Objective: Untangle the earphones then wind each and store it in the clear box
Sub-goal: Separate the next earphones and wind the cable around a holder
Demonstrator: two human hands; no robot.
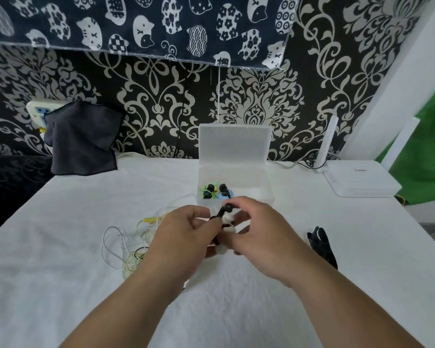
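Winding step: left hand [183, 232] and right hand [259, 229] pinch the black earphone [222, 212] in curled fingers, just before the clear box [264, 194] near the desk's far edge; wind even loops under gentle tension.

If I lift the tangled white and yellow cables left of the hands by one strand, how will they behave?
Probably floppy: the tangled cables lie in thin loose loops. Likely light, and the whole knot may rise together, since strands cross each other. They might snag near the left hand, which overlaps them.
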